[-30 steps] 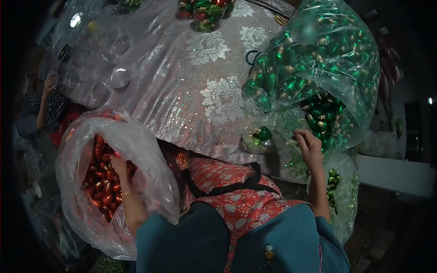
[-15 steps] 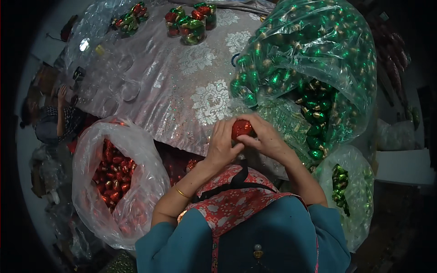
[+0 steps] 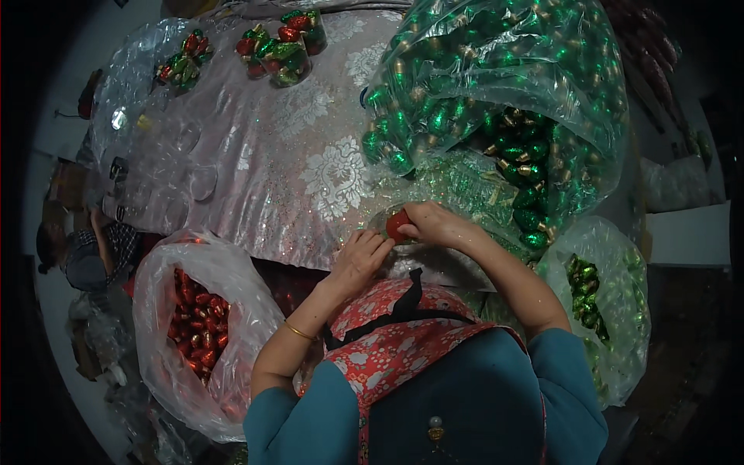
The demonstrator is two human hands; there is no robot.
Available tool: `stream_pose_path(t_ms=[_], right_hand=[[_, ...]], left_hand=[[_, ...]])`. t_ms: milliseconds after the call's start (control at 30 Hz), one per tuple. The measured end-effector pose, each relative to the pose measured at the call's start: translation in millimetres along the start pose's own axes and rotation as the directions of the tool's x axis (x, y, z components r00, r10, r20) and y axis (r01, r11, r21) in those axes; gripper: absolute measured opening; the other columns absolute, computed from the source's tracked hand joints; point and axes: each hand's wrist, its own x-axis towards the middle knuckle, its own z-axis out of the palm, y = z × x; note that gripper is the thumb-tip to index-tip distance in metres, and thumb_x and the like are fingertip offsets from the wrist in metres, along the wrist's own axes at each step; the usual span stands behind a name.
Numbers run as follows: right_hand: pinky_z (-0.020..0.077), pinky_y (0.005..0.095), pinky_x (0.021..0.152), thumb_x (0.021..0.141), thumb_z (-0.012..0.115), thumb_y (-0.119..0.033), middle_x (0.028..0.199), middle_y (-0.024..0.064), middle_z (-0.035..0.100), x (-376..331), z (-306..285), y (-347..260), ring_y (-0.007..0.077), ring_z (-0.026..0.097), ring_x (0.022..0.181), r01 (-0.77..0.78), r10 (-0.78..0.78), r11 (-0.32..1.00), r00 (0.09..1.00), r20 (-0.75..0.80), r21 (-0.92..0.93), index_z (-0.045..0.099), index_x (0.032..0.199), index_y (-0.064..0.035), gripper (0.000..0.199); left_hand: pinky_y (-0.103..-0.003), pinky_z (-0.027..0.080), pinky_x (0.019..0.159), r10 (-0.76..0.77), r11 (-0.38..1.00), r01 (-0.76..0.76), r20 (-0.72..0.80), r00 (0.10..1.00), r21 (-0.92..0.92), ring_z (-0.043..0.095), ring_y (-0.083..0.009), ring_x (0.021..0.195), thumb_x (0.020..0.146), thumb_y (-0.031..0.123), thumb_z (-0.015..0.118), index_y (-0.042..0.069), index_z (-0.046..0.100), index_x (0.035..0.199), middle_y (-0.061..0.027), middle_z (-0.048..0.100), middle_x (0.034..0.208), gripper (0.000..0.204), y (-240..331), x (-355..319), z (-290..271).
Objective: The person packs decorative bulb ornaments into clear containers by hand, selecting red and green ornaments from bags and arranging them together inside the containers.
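Note:
My right hand [image 3: 434,225] holds a small red foil-wrapped ornament [image 3: 397,225] at the near edge of the table. My left hand [image 3: 358,260] is just beside it, fingers curled toward the ornament and touching it or nearly so. A clear container under the hands is hard to make out. Left of my lap stands an open clear bag of red ornaments [image 3: 198,322]. A big clear bag of green ornaments [image 3: 496,101] lies on the table at the right, its mouth facing my hands.
The table wears a shiny pink cloth with white flower patterns [image 3: 279,155]. Two clear boxes filled with red and green ornaments [image 3: 283,46] [image 3: 184,66] stand at the far side. Another bag of green ornaments [image 3: 604,302] sits lower right. A person [image 3: 85,252] sits at the left.
A second ago my left hand was in the red bag and my right hand at the green bag. Both hands have come together at the table edge with a red ornament.

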Motion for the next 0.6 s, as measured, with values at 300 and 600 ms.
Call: stream_pose_path(t_ms=[300, 600], right_hand=[[0.0494, 0.0437, 0.077, 0.079, 0.067, -0.04, 0.088, 0.028, 0.062, 27.6, 14.3, -3.1, 0.0419, 0.061, 0.089, -0.231, 0.233, 0.971, 0.972, -0.02, 0.062, 0.064, 0.084, 0.0056, 0.046], [0.0496, 0.0436, 0.071, 0.081, 0.065, -0.036, 0.084, 0.0228, 0.064, 42.4, 37.1, 4.0, 0.0394, 0.062, 0.083, -0.216, 0.214, 0.973, 0.976, -0.035, -0.083, 0.065, 0.087, 0.0002, 0.037]], left_hand=[[-0.038, 0.041, 0.081, 0.032, 0.998, -0.033, -0.023, 0.999, -0.059, 0.053, -0.0259, 0.089, 0.073, 0.004, 0.056, 0.0, 0.055, 0.107, -0.0102, 0.055, 0.091, 0.034, -2.9, -0.1, -4.2], [-0.037, 0.041, 0.078, 0.084, 0.982, -0.075, 0.045, 0.995, -0.176, 0.052, -0.0263, 0.089, 0.065, 0.017, 0.071, 0.002, 0.054, 0.109, -0.0092, 0.054, 0.091, 0.049, -10.9, 7.6, -3.2]])
